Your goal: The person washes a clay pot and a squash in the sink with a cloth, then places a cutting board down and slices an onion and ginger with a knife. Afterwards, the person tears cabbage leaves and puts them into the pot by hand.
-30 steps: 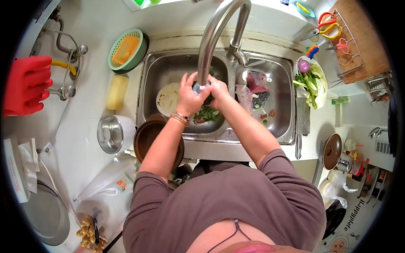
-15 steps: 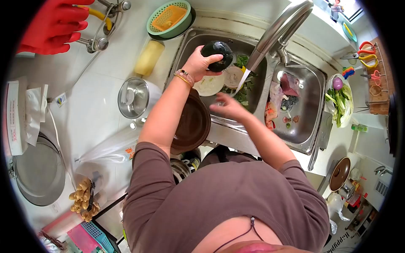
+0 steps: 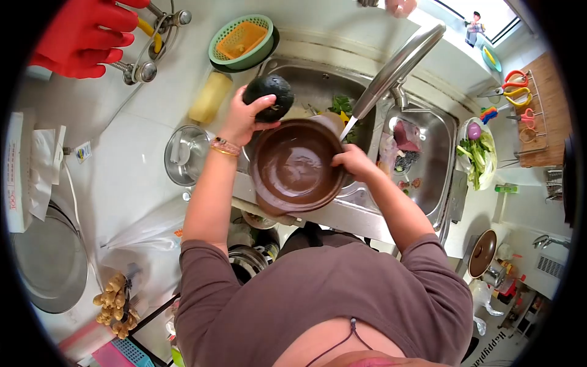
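In my left hand [image 3: 241, 122] is a dark green, rounded melon or squash [image 3: 271, 98], its shiny skin speckled with light spots; it is above the left edge of the sink. My right hand [image 3: 356, 162] grips the right rim of a brown glazed clay pot [image 3: 296, 168], thumb over the edge. The pot is tilted over the front of the left sink basin [image 3: 306, 76], hiding much of what lies there. Water runs from the faucet [image 3: 391, 70] beside the pot's upper right rim. Green leaves [image 3: 340, 104] show behind it.
The right basin [image 3: 433, 162] holds raw meat [image 3: 406, 136] and scraps. A bowl of vegetables [image 3: 480, 150] stands to the right, a metal pot [image 3: 186, 156] to the left. A peeled yellowish piece of produce [image 3: 210, 98] and a green basket [image 3: 243, 43] are behind.
My left hand has moved left with the melon or squash. My right hand has taken hold of the clay pot, which has come up and right from beneath my left arm.
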`<state>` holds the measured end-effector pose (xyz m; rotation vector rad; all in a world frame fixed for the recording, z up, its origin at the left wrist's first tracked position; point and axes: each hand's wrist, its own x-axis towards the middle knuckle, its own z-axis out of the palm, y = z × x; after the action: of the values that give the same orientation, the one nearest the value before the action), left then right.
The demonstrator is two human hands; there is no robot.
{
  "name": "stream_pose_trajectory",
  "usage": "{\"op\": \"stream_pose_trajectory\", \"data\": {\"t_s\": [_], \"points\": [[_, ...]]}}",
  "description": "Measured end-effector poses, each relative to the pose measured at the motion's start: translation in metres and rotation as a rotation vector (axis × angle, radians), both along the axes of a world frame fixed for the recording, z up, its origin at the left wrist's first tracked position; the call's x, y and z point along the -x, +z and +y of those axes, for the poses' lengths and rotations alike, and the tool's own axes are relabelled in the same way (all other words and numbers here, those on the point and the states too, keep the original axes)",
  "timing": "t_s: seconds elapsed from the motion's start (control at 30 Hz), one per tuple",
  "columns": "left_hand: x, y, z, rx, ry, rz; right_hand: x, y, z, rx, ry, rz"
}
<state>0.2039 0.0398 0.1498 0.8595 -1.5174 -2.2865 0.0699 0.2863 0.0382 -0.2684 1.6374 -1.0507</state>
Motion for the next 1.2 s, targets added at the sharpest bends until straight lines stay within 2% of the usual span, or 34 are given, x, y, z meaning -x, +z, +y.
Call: {"op": "stream_pose_trajectory", "data": {"t_s": [0.03,0.1,0.13,0.2,0.27,0.33,0.37,0.4,0.53,0.57,0.6,0.7,0.73,0.83,0.97,1.0,1.1,1.2], "points": [[-0.002,0.004,0.000,-0.004,0.019,0.034,0.011,-0.004,0.014,0.143,-0.148,-0.077],[-0.002,0.012,0.004,-0.005,0.052,0.075,0.030,0.008,0.047,0.077,-0.258,0.049],[-0.002,0.012,0.005,-0.003,0.061,0.079,0.028,0.028,0.058,0.139,-0.280,0.115],[-0.002,0.009,0.008,0.003,0.083,0.083,0.037,-0.004,0.087,0.119,-0.293,0.219],[-0.004,0.001,0.009,0.004,0.116,0.067,0.027,-0.013,0.099,0.135,-0.345,0.119],[-0.007,-0.006,0.008,0.006,0.143,0.043,0.008,0.010,0.077,0.028,-0.415,0.040],[-0.008,-0.009,0.007,-0.019,0.160,0.063,0.012,-0.035,0.071,0.145,-0.441,-0.063],[-0.010,-0.008,0.008,-0.022,0.173,0.074,0.008,-0.041,0.054,0.178,-0.473,-0.092],[-0.019,-0.002,0.006,-0.023,0.199,0.122,0.014,-0.010,0.027,0.122,-0.621,-0.040],[-0.022,-0.002,0.007,-0.029,0.201,0.135,0.026,-0.024,0.040,0.187,-0.573,-0.071],[-0.024,-0.002,0.007,-0.039,0.203,0.132,0.026,-0.011,0.051,0.169,-0.578,-0.041],[-0.031,-0.003,0.006,-0.083,0.213,0.124,0.021,-0.036,0.074,0.009,-0.536,-0.088],[-0.032,-0.005,0.004,-0.098,0.217,0.120,0.005,-0.023,0.064,0.025,-0.561,-0.069],[-0.033,-0.001,0.001,-0.088,0.222,0.108,-0.009,-0.040,0.030,0.079,-0.499,-0.226],[-0.037,0.005,0.001,-0.071,0.199,0.108,0.001,-0.037,0.004,0.180,-0.511,-0.170],[-0.039,0.008,0.002,-0.067,0.194,0.113,0.005,-0.027,0.007,0.137,-0.509,-0.116],[-0.043,0.020,0.001,-0.013,0.192,0.083,0.009,-0.032,0.018,0.098,-0.494,-0.300],[-0.042,0.033,-0.004,0.034,0.191,0.079,-0.011,-0.053,0.006,0.088,-0.512,-0.598]]}}
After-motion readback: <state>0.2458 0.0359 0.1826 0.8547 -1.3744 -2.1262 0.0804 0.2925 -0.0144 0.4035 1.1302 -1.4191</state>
